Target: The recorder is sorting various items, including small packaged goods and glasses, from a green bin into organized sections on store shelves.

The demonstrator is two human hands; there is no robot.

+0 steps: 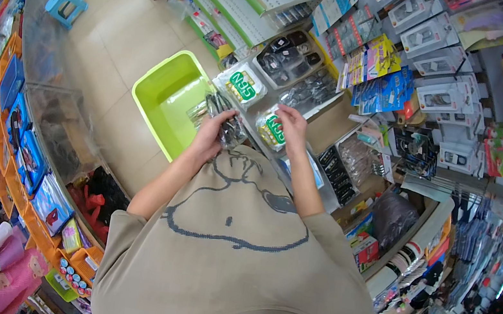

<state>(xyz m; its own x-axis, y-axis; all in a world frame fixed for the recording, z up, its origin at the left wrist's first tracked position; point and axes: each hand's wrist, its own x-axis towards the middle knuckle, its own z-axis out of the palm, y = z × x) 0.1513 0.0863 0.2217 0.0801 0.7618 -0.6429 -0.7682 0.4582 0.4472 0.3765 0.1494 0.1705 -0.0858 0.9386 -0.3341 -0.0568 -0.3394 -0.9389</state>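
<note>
My left hand (212, 132) grips clear plastic packets of dark slender items (222, 110) over the near right side of a lime-green plastic tub (159, 109). What the dark items are cannot be told. My right hand (292, 129) is beside a white packet with a green printed patch (269, 129) on the shelf. Its fingers are bent and slightly apart, with nothing seen held in them. Whether they touch that packet is unclear. A similar white packet (241, 84) lies farther along the shelf's front edge.
Bins with dark packaged goods (290, 58) and black packs (337, 174) line the shelf, beside a brown cardboard surface (332, 120). Carded goods (382, 79) hang behind. A blue stool (66, 7) stands on the tiled floor (110, 24). Orange baskets (10, 170) line the left.
</note>
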